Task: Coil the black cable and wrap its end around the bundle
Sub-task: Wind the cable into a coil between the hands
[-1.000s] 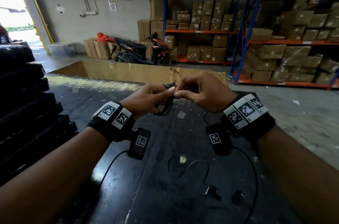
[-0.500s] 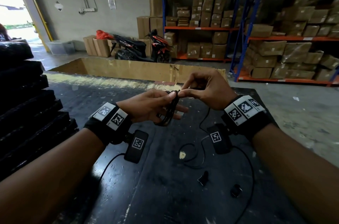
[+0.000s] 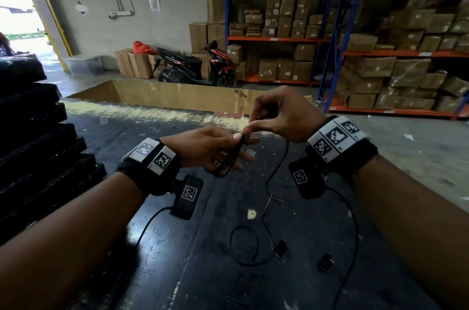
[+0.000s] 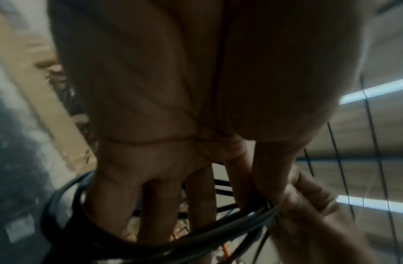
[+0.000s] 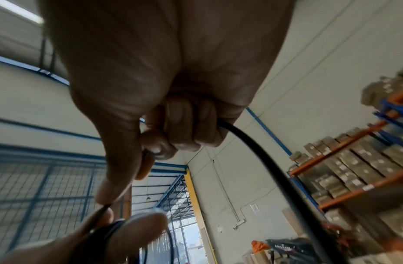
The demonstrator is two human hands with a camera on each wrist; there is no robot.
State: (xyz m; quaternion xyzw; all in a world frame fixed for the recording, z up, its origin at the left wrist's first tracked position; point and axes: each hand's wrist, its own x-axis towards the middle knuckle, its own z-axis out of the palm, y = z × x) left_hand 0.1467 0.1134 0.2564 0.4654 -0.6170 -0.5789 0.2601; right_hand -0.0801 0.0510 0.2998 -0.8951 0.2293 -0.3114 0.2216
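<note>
My left hand (image 3: 215, 144) holds a coil of black cable (image 3: 227, 162) over the black table. The loops run round its straight fingers (image 4: 196, 201), and the thumb presses them on top. Just right of it and slightly higher, my right hand (image 3: 258, 127) pinches the cable's free run between thumb and forefinger, close to the coil (image 4: 196, 239). Its other fingers curl round the cable (image 5: 263, 160). From that hand the loose cable drops to the table, makes one loop and ends in a small black plug (image 3: 280, 250).
A second small black piece (image 3: 326, 262) lies right of the plug on the table (image 3: 203, 284). Stacked black pads (image 3: 38, 144) line the table's left side. A large open cardboard box (image 3: 177, 96) stands behind it. Shelves of cartons (image 3: 380, 56) and a scooter (image 3: 182, 66) are farther back.
My right hand has risen and moved right, away from the left hand, drawing cable up. The loose run on the table has shifted and the left fingers have straightened.
</note>
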